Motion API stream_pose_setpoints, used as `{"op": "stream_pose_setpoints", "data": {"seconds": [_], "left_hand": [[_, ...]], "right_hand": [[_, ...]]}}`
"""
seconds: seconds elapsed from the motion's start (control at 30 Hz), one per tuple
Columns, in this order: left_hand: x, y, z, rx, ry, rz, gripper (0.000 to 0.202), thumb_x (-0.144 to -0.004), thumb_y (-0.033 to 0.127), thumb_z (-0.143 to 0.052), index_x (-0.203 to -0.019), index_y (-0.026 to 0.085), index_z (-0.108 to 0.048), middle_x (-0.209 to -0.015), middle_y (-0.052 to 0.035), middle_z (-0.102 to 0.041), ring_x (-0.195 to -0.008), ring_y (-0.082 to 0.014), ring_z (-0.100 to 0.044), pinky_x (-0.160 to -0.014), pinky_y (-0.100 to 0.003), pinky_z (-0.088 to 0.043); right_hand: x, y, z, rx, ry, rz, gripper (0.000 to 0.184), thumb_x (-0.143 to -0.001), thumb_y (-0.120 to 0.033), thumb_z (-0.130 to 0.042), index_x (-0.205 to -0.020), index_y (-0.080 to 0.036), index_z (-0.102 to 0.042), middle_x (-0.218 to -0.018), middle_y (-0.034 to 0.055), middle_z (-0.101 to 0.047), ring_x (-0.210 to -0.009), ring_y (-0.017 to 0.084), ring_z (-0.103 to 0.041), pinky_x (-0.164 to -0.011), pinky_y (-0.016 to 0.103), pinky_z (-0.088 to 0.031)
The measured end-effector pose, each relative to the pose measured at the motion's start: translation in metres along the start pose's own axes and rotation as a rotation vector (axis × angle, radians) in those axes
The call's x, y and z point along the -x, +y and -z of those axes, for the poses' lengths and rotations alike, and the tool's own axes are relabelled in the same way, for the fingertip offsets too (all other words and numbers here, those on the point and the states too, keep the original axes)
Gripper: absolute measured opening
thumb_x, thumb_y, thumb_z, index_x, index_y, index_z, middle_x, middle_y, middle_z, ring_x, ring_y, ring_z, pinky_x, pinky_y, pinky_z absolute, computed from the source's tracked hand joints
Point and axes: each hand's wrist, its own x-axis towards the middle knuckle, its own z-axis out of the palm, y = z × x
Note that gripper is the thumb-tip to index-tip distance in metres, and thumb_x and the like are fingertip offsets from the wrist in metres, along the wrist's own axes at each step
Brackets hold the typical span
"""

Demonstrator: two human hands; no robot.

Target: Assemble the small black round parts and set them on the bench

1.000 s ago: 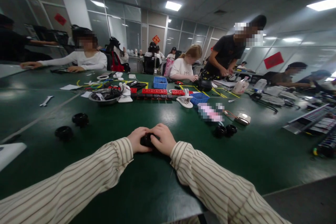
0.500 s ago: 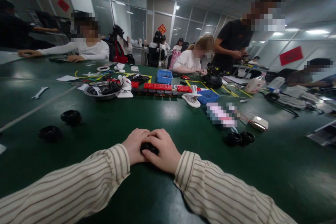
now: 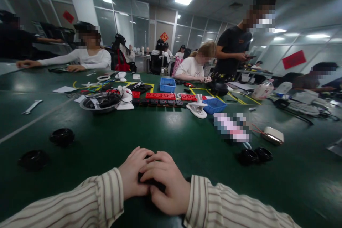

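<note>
In the head view, my left hand [image 3: 133, 174] and my right hand [image 3: 172, 183] meet low over the table in front of me. Between them is a small black object [image 3: 158, 182], mostly covered by my fingers, so its exact kind cannot be made out. My left hand closes round its left side. The fingers of my right hand curl over it from the right, with the thumb below. At the left stand two shiny black ring-shaped pieces [image 3: 62, 136], apart from each other. Two similar black pieces [image 3: 248, 156] sit together at the right.
Across the green table [image 3: 112, 131] run a metal bowl [image 3: 100, 108] of cables, red modules [image 3: 160, 96], white clip stands [image 3: 198, 107] and blue baskets [image 3: 215, 106]. A wrench [image 3: 32, 107] lies left, a white-and-gold device [image 3: 273, 135] right. People sit and stand beyond.
The table and everything on it sit lower in view. My hands, still on the black object, also appear lower, and my right fingers now cover more of it.
</note>
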Motion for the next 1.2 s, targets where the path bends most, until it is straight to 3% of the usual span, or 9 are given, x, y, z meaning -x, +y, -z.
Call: {"op": "stream_pose_setpoints", "data": {"seconds": [0.2, 0.3, 0.43, 0.7, 0.87, 1.07, 1.2], "left_hand": [[0.004, -0.004, -0.006, -0.021, 0.085, 0.004, 0.065, -0.054, 0.049, -0.064, -0.109, 0.02, -0.047, -0.112, -0.0088, -0.052, -0.106, -0.0305, -0.046, -0.101, -0.055, -0.024], [0.003, -0.002, -0.005, 0.011, 0.1, 0.035, 0.055, -0.054, 0.047, -0.064, -0.099, 0.019, -0.05, -0.104, -0.008, -0.054, -0.1, -0.0283, -0.049, -0.1, -0.054, -0.026], [0.0, 0.0, -0.002, 0.039, 0.073, 0.037, 0.039, -0.055, 0.034, -0.062, -0.089, 0.018, -0.052, -0.095, -0.0057, -0.054, -0.095, -0.0252, -0.051, -0.099, -0.05, -0.028], [0.0, 0.002, 0.001, 0.012, 0.011, -0.074, 0.033, -0.054, 0.024, -0.058, -0.087, 0.02, -0.058, -0.097, -0.004, -0.056, -0.095, -0.0242, -0.05, -0.096, -0.045, -0.033], [0.002, -0.006, -0.004, -0.051, -0.012, -0.147, 0.046, -0.053, 0.027, -0.059, -0.098, 0.022, -0.056, -0.105, -0.0044, -0.056, -0.103, -0.0276, -0.048, -0.102, -0.05, -0.025], [0.005, -0.013, -0.01, -0.09, 0.012, -0.138, 0.066, -0.054, 0.034, -0.063, -0.115, 0.02, -0.045, -0.118, -0.0089, -0.051, -0.111, -0.0299, -0.044, -0.102, -0.054, -0.023], [0.007, -0.018, -0.015, -0.09, 0.026, -0.154, 0.068, -0.057, 0.045, -0.063, -0.117, 0.022, -0.044, -0.119, -0.0087, -0.051, -0.112, -0.029, -0.045, -0.102, -0.053, -0.024]], "right_hand": [[0.002, 0.002, 0.0, 0.042, 0.101, -0.153, 0.037, -0.072, -0.037, -0.052, -0.102, -0.016, -0.05, -0.102, 0.0073, -0.052, -0.097, 0.019, -0.045, -0.089, 0.036, -0.032], [0.004, 0.004, -0.004, 0.124, 0.126, -0.257, 0.04, -0.069, -0.04, -0.06, -0.099, -0.016, -0.05, -0.099, 0.0067, -0.05, -0.093, 0.019, -0.043, -0.086, 0.035, -0.033], [0.004, 0.003, -0.006, 0.229, 0.09, -0.331, 0.028, -0.068, -0.03, -0.063, -0.09, -0.017, -0.053, -0.089, 0.0035, -0.05, -0.087, 0.017, -0.043, -0.08, 0.032, -0.034], [0.005, 0.005, -0.008, 0.167, 0.055, -0.035, 0.02, -0.062, -0.018, -0.045, -0.079, -0.019, -0.056, -0.085, 0.0014, -0.06, -0.085, 0.017, -0.047, -0.082, 0.033, -0.034], [0.007, 0.003, -0.01, 0.119, 0.058, 0.174, 0.015, -0.062, -0.017, -0.04, -0.069, -0.019, -0.053, -0.076, -0.0014, -0.061, -0.086, 0.014, -0.05, -0.092, 0.033, -0.03], [0.005, 0.002, -0.006, 0.122, 0.101, 0.05, 0.026, -0.068, -0.024, -0.042, -0.09, -0.017, -0.054, -0.091, 0.0038, -0.06, -0.091, 0.016, -0.049, -0.09, 0.034, -0.032], [0.006, 0.005, -0.006, 0.12, 0.104, -0.014, 0.029, -0.071, -0.033, -0.048, -0.095, -0.017, -0.052, -0.097, 0.0054, -0.057, -0.092, 0.017, -0.048, -0.088, 0.034, -0.034]]}}
